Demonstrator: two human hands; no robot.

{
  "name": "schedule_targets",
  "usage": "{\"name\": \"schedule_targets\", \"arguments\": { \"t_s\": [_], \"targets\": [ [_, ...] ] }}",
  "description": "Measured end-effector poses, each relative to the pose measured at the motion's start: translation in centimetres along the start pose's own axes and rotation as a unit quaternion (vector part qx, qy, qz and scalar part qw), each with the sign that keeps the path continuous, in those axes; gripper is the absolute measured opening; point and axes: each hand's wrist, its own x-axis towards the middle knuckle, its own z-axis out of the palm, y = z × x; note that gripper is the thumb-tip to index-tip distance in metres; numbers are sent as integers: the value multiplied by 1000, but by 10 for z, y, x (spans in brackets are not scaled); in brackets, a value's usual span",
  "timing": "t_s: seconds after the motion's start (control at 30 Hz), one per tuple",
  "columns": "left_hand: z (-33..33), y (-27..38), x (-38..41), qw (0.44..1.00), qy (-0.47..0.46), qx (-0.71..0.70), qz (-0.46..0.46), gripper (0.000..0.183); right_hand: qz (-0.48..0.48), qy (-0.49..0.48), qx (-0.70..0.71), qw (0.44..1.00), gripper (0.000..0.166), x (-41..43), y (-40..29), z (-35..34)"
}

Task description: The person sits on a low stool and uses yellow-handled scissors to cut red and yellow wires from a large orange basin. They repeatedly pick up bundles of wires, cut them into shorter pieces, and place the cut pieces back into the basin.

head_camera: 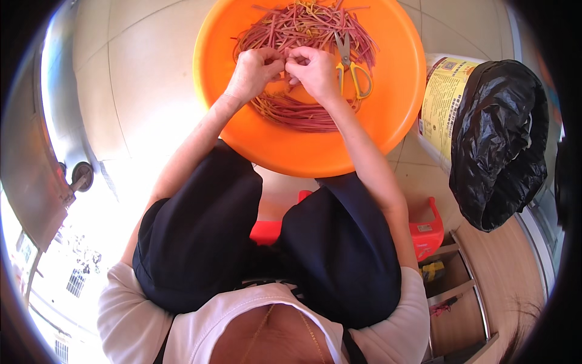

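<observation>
My left hand [258,70] and my right hand [311,72] meet fingertip to fingertip above a wide orange plastic basin [273,152]. Thumb and fingers of each are pinched together; a small piece of reddish stem seems to be between them, mostly hidden by the fingers. Behind the hands lies a loose, tangled heap of thin pink-purple stems [291,27], some yellowish. A neater bundle of long stems [300,113] lies nearer me, below the hands. Scissors with yellow handles [346,61] rest, blades spread, on the stems just right of my right hand.
At the right stands a white bucket with a yellow printed label [443,100], its mouth covered by a black plastic bag [500,136]. A red plastic stool [427,232] shows beneath me. A wooden shelf unit [500,268] is at lower right. Tiled floor [145,68] surrounds the basin.
</observation>
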Motion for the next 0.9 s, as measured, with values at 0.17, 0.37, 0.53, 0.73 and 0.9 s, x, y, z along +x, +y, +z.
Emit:
{"name": "schedule_targets", "arguments": {
  "t_s": [0.17,0.37,0.53,0.73,0.9],
  "targets": [
    [-16,-11,6,993,68,-98,-22,15,73,-3,186,980,7,10,-1,-9],
    [-59,6,7,951,257,166,55,22,-15,281,163,946,15,51,16,-58],
    [-56,6,22,957,246,112,102,29,-54,116,-278,952,21,64,20,14],
    [-43,0,22,986,153,34,49,26,-94,84,-425,896,28,97,50,38],
    [-43,-18,30,992,117,-35,10,21,-114,60,-137,982,14,65,17,27]
  ]
}}
